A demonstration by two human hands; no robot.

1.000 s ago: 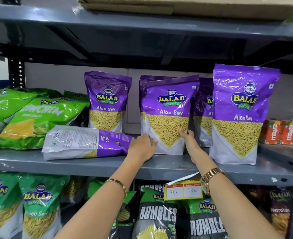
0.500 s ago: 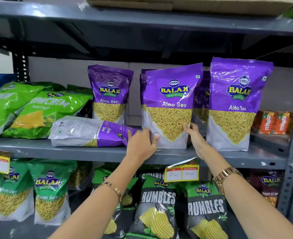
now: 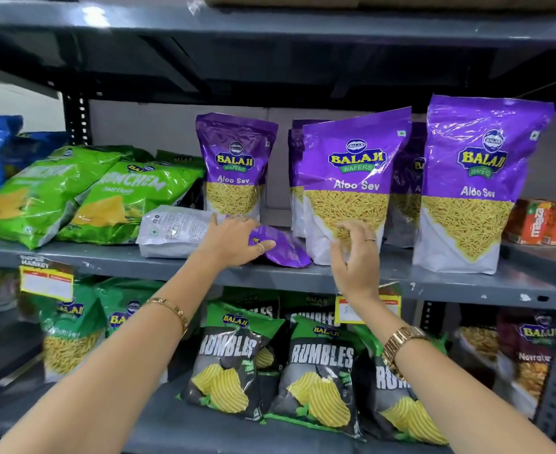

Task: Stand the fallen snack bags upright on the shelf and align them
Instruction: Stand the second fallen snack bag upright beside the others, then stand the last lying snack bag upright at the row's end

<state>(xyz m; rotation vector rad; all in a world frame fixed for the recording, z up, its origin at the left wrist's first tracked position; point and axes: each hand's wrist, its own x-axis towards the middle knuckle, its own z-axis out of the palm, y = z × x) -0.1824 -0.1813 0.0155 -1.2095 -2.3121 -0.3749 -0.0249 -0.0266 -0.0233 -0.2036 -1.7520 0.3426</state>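
Your fallen Aloo Sev bag (image 3: pixel 178 231) lies on its side, back panel up, on the grey metal shelf (image 3: pixel 433 283), its purple top end pointing right toward the upright middle Aloo Sev bag (image 3: pixel 351 185). Your left hand (image 3: pixel 234 239) rests over the fallen bag's purple end, fingers spread on top and thumb at the front edge, not clenched around it. Your right hand (image 3: pixel 356 257) hovers in front of the middle bag's lower corner, fingers loosely curled and holding nothing. Two more Aloo Sev bags stand upright, left (image 3: pixel 235 165) and right (image 3: pixel 479 185). Green Crunchem bags (image 3: pixel 129 198) lean at far left.
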